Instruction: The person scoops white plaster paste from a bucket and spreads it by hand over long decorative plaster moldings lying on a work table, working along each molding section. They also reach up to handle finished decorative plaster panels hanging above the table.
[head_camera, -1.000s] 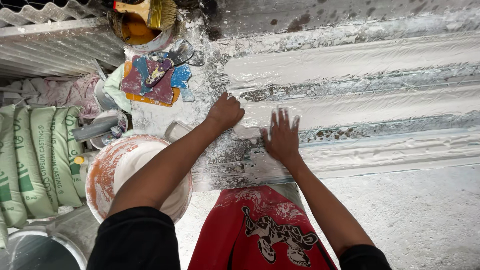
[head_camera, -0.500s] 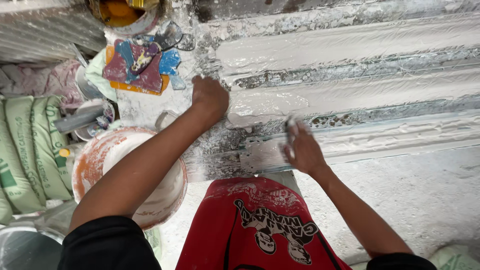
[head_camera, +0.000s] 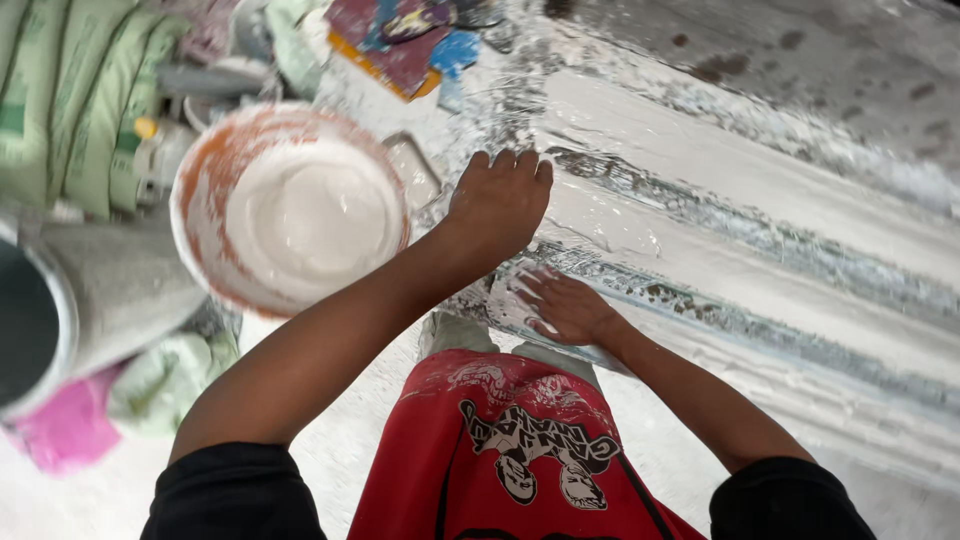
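Long white plaster moulding strip (head_camera: 760, 260), wet and glossy w/ raised ribs and grey rough grooves btwn them, runs diagonally from upper centre to lower right across the work surface; looks like 3 or so pale ridges, exact count unclear. Left hand (head_camera: 497, 205) lies palm down on the near end of the strip, fingers together and slightly curled, flat contact, nothing gripped. Right hand (head_camera: 565, 307) sits just below it, fingers spread, palm pressed on the wet smeared plaster at the strip's lower edge; also holds nothing, skin coated in white film. Left of the hands: 1 round orange-rimmed plastic bucket (head_camera: 205, 170) filled w/ smooth creamy white plaster, crusted splashes on the rim. Beside it 1 grey metal cylinder container (head_camera: 120, 290), dusty. Green-and-white woven sacks (head_camera: 70, 90), approx 3–4, stacked at upper left. 1 multicoloured rag (head_camera: 400, 40) at top, crumpled, red/blue/orange. 1 pink plastic bag (head_camera: 65, 430) at lower left. Person wears red printed shorts (head_camera: 510, 440), black sleeves.
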